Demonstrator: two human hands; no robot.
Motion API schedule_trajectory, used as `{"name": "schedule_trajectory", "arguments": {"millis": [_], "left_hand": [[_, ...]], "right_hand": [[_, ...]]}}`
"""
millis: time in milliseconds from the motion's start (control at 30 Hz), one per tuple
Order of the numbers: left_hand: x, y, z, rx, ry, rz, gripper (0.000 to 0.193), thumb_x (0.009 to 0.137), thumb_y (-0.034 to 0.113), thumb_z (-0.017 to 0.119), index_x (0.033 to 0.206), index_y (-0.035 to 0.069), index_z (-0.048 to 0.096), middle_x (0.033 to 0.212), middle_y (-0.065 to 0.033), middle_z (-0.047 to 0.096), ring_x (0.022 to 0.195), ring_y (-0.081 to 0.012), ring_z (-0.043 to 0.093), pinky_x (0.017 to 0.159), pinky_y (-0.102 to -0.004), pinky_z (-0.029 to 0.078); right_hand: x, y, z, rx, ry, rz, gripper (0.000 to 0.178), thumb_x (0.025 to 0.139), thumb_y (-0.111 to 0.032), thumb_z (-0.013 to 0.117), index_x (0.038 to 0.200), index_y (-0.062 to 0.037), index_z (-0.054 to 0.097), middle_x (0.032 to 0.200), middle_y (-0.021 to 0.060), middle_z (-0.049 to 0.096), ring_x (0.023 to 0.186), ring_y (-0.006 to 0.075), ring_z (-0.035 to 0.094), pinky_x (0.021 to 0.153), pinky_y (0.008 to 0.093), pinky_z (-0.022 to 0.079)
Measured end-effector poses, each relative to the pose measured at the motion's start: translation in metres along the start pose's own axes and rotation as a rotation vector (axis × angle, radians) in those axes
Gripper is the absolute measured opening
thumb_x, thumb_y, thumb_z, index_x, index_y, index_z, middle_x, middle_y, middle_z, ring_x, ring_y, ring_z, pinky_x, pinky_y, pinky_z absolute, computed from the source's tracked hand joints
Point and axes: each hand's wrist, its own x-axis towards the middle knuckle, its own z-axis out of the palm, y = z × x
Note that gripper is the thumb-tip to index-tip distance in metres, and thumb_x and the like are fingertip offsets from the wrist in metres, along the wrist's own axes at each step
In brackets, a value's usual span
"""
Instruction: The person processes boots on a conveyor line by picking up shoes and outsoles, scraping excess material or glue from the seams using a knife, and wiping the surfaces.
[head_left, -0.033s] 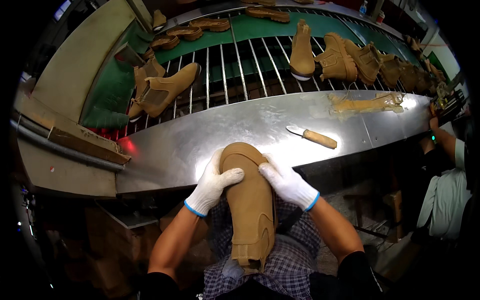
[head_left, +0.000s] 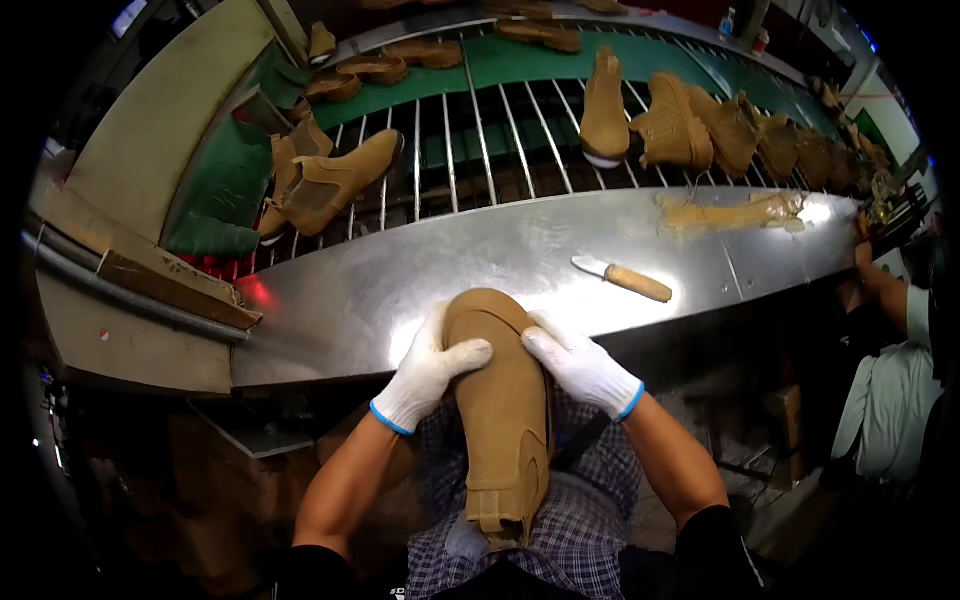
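Between my two gloved hands is a tan ankle boot, its rounded toe away from me and its pull-tab end down by my checked apron. My left hand, in a white knit glove with blue cuff trim, grips the left side of the toe, thumb lying over the upper. On the other side, my right hand, gloved alike, holds the edge near the toe; its fingertips are partly hidden. Beyond the hands, a short knife with a tan handle rests on the metal bench.
Behind the bench runs a rack of metal rollers. Paired tan boots stand on it at left, more boots at right. Loose soles lie on the green belt. A co-worker's arm reaches in at far right.
The view has shifted slightly. Both hands keep the same hold on the boot.
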Motion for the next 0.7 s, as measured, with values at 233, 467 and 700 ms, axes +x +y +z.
{"name": "schedule_trajectory", "arguments": {"millis": [233, 467, 700], "left_hand": [[0.012, 0.009, 0.034, 0.144, -0.144, 0.082, 0.088, 0.087, 0.031, 0.091, 0.153, -0.005, 0.045, 0.145, -0.0184, 0.06, 0.134, -0.0264, 0.06, 0.117, -0.0415, 0.048], [-0.012, 0.022, 0.034, 0.073, -0.126, 0.107, 0.09, 0.084, 0.03, 0.092, 0.153, -0.005, 0.045, 0.145, -0.0177, 0.06, 0.134, -0.0256, 0.059, 0.117, -0.0412, 0.048], [-0.069, 0.018, -0.001, 0.12, 0.07, 0.119, 0.092, 0.08, 0.025, 0.095, 0.152, -0.005, 0.045, 0.142, -0.0154, 0.061, 0.132, -0.0233, 0.06, 0.116, -0.0405, 0.048]], "right_hand": [[0.014, -0.062, -0.06, -0.261, -0.195, -0.126, 0.058, 0.114, -0.048, 0.043, 0.147, -0.0024, 0.06, 0.135, 0.0176, 0.069, 0.121, 0.0264, 0.068, 0.098, 0.0362, 0.057], [0.027, -0.092, -0.049, -0.669, -0.358, -0.038, 0.068, 0.11, -0.059, 0.049, 0.149, -0.004, 0.056, 0.136, 0.0252, 0.069, 0.125, 0.038, 0.066, 0.107, 0.0449, 0.051], [0.008, -0.038, 0.01, -0.199, -0.338, -0.385, 0.065, 0.108, -0.028, 0.058, 0.161, 0.0036, 0.037, 0.147, 0.0264, 0.058, 0.137, 0.0337, 0.058, 0.118, 0.0434, 0.043]]}}
